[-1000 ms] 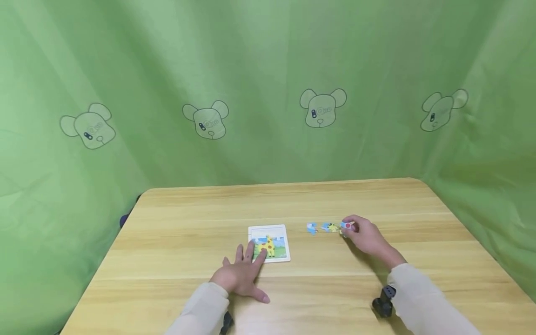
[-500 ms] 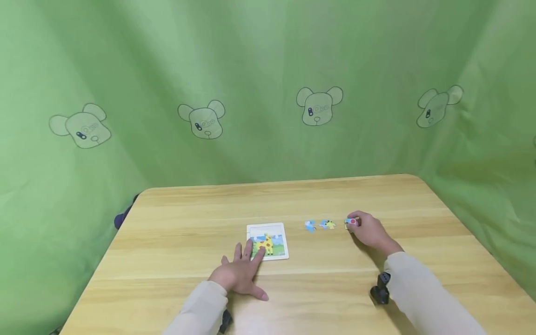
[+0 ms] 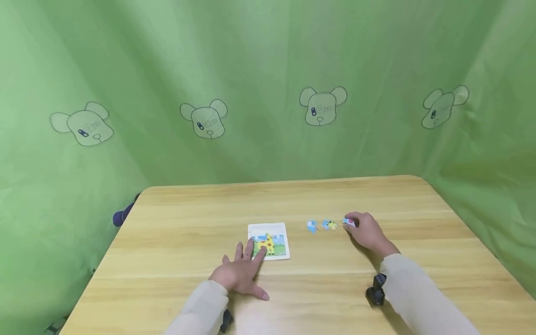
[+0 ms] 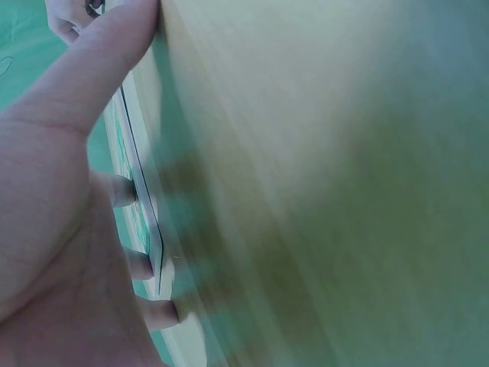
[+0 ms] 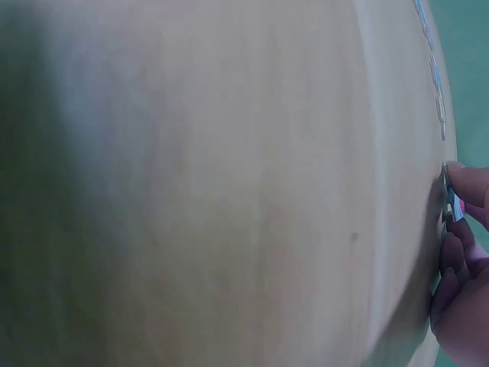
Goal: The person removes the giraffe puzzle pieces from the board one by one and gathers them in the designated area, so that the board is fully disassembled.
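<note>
A white-framed jigsaw puzzle board (image 3: 268, 226) with a yellow giraffe picture lies flat on the table, its upper strip showing white. My left hand (image 3: 240, 273) rests with spread, straight fingers on the board's lower left part; the left wrist view shows fingertips (image 4: 141, 264) over its edge. To the right, my right hand (image 3: 367, 232) pinches a blue puzzle piece (image 3: 348, 222) with a red spot between thumb and fingers, close to the tabletop. The right wrist view catches that piece edge-on, partly hidden by the fingers. Left of it lie a blue-and-yellow piece (image 3: 330, 224) and a blue-and-white piece (image 3: 311, 226).
The wooden table (image 3: 188, 214) extends around both hands. A green curtain (image 3: 259, 153) with bear-head outlines hangs behind and at the sides. Black wrist cameras (image 3: 376, 289) sit under the sleeves. A dark purple object (image 3: 121, 217) shows past the left table edge.
My right hand shifted slightly right with the red-spotted piece, then a little back left; the piece's face now shows less. My left hand stays on the board. The head view moved slightly.
</note>
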A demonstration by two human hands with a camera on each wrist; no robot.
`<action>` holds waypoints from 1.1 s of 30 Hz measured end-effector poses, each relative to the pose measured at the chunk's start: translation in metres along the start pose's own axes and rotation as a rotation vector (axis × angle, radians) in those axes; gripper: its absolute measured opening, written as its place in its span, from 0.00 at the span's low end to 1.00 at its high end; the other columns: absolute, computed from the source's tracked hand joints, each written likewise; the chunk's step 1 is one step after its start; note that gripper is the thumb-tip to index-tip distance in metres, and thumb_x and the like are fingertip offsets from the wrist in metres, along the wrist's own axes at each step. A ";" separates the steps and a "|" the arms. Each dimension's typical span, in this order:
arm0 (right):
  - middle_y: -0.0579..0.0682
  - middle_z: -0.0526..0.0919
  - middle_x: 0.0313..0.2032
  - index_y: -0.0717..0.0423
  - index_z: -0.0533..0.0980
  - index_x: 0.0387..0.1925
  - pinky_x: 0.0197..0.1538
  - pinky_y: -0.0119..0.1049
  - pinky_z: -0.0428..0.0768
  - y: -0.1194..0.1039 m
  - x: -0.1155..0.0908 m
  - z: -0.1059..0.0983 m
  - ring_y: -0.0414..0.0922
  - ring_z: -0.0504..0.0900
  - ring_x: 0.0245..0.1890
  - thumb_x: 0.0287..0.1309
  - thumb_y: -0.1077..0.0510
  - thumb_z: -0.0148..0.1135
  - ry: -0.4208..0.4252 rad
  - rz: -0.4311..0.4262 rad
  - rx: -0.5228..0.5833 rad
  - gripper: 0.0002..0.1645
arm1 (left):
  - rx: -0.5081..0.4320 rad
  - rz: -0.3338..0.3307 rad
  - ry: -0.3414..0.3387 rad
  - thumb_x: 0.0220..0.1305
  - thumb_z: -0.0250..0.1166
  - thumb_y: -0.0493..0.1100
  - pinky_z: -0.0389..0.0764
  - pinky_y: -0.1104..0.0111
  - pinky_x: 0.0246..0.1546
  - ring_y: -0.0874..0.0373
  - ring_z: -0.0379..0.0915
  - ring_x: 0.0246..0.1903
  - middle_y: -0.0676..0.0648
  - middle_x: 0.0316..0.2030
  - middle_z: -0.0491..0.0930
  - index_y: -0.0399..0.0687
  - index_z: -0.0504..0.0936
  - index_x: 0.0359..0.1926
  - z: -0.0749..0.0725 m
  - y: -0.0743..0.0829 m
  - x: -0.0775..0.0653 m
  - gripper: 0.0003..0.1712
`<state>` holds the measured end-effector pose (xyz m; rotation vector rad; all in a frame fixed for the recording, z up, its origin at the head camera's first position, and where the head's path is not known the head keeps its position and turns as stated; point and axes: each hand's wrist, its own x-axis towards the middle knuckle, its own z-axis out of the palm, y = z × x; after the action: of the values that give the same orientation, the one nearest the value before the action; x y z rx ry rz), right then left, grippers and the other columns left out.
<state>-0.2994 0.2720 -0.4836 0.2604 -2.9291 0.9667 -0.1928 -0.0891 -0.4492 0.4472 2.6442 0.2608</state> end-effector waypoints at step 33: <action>0.69 0.69 0.54 0.67 0.68 0.59 0.45 0.46 0.80 -0.037 -0.002 -0.006 0.60 0.75 0.48 0.66 0.56 0.52 0.004 0.067 0.160 0.25 | -0.017 -0.002 0.036 0.34 0.70 0.71 0.50 0.29 0.57 0.32 0.34 0.70 0.38 0.74 0.33 0.57 0.46 0.74 -0.003 0.005 -0.007 0.68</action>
<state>-0.2907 0.2469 -0.4569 0.1675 -2.8772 1.2118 -0.1869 -0.0875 -0.4427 0.4383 2.6757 0.2929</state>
